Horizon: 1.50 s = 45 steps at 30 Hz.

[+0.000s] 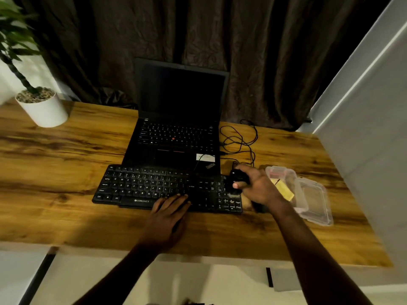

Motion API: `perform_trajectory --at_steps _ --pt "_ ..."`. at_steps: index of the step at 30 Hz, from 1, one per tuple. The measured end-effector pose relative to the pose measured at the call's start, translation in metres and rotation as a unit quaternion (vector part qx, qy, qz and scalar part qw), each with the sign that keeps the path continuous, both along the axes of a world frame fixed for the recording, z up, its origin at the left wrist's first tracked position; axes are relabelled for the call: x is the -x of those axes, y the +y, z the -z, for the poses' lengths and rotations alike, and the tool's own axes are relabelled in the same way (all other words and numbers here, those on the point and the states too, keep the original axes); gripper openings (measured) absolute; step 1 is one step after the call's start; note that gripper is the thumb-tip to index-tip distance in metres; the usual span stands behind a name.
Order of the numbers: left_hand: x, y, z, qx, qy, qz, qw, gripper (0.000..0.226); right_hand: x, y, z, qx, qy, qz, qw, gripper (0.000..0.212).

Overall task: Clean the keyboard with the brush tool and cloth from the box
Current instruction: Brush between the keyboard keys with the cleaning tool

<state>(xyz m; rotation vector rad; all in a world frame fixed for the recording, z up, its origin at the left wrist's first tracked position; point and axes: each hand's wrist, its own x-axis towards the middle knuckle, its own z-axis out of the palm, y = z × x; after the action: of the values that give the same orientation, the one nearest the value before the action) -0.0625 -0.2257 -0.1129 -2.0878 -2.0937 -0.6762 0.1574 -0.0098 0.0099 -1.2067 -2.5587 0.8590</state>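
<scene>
Brushing should go best in short strokes along key rows: right grip (257, 187) curls round the black brush tool (236, 179) over the Zebronics keyboard (143, 186) number pad, left grip (169, 213) flat, empty, steadying its front edge; yellow cloth (284, 190) lies in the clear box (317, 201).

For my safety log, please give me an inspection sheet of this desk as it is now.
Surface: wooden desk, no spill seen.
Job's things: black Zebronics keyboard in front of the open ThinkPad laptop; black brush tool over the keyboard's right end; yellow cloth in the open clear plastic box.
Clutter: nothing seen.
Hands: left hand rests flat on the keyboard; right hand grips the brush tool.
Cables: black cables looped right of the laptop.
Surroundings: potted plant, dark curtain.
</scene>
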Motion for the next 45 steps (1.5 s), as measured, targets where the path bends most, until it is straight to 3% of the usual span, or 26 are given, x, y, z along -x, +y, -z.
perform_trajectory --at_steps 6,14,21,30,37,45 --pt "0.0 0.0 -0.001 0.01 0.001 0.001 1.0 0.047 0.005 -0.001 0.001 0.028 0.048 0.012 0.998 0.042" --pt "0.001 0.001 -0.001 -0.006 0.011 0.004 1.0 0.047 -0.017 0.01 -0.004 0.023 -0.025 0.014 0.999 0.044" --pt "0.001 0.001 0.0 0.004 0.0 0.005 1.0 0.046 0.007 -0.009 0.009 0.068 0.042 -0.005 0.997 0.043" --pt "0.001 0.0 -0.001 0.01 0.002 -0.001 1.0 0.046 -0.015 0.005 0.001 0.022 -0.017 0.005 1.0 0.045" --pt "0.0 -0.001 -0.002 0.012 -0.008 -0.002 1.0 0.046 0.003 -0.01 0.007 0.051 0.047 0.001 0.998 0.046" --pt "0.0 0.0 0.0 0.004 -0.002 -0.003 1.0 0.045 -0.02 0.001 -0.002 0.037 -0.003 0.01 0.999 0.043"
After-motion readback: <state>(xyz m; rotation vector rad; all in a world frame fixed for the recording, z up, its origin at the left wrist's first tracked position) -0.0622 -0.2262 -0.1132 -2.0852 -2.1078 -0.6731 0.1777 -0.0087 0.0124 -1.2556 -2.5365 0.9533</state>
